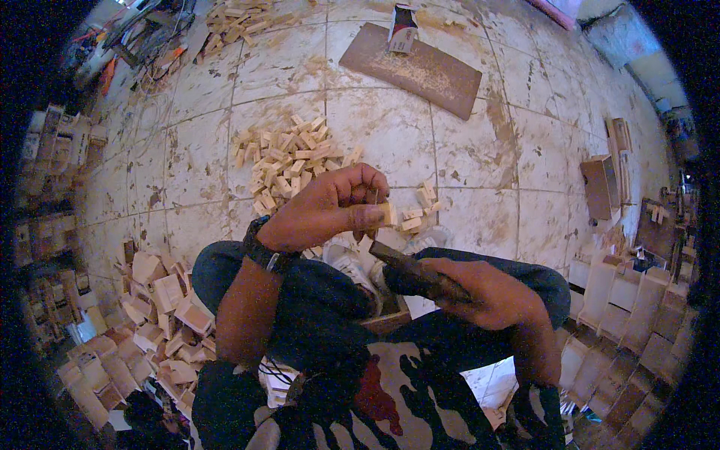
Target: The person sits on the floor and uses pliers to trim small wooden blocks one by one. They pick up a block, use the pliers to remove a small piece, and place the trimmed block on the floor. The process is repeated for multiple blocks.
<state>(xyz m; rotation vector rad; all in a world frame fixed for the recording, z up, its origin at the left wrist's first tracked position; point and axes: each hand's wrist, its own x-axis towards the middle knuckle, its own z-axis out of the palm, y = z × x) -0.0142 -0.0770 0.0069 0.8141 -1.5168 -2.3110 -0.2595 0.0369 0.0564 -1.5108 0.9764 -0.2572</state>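
Wooden block (389, 214) juts beyond the left fingers (364, 217) pinching it — right hand (484, 291) curled round a dark tool (397, 261).

We see a dusty brown rectangular board (367, 54) between twelve and one, a small printed carton (403, 34) upon it near twelve, tangled cords (159, 54) around half past ten, a brown wooden panel (599, 186) near three

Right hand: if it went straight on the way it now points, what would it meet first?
Most likely the left hand, which pinches a small wood piece, just beyond the tip of the dark tool in the right hand; depth is unclear, so it might pass beneath.
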